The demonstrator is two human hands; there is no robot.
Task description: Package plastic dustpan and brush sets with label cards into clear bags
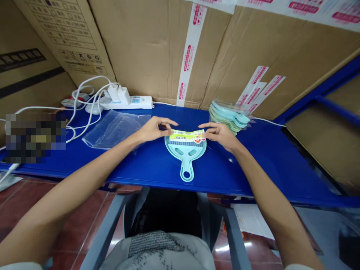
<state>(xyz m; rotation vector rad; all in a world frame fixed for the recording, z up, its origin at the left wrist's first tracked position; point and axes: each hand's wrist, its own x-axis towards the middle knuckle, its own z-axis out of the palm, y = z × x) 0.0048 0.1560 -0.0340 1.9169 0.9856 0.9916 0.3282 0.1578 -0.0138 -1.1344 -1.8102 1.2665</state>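
Both thumbs at the ends of a printed label strip [185, 135]: left hand [156, 128] at its left end, right hand [222, 135] at its right. Forefingers stretched out above the strip, apart from the thumbs; other fingers partly tucked out of sight, so can't tell whether either hand really pinches it. Label's small print too small to read.

Strip lies across the far edge of a mint dustpan [167, 145] with a brush [187, 149] nested in it, handle toward the person, on the blue table [222, 168]. Label hides the tops of the grey bristles; whether it's stuck down, unclear.

Left: clear plastic bag [115, 129], partly behind left forearm, contents hard to make out. Behind it, power strip [143, 101] with white plugs [122, 95] covering some sockets, cables tangled. Object at far left pixelated, unidentifiable. Right, beyond the right hand: stacked mint and green pieces [229, 114] in glossy film, count unclear. Cardboard [152, 48] behind, cut off at top. Grey chair [108, 228] below, cut off by frame.
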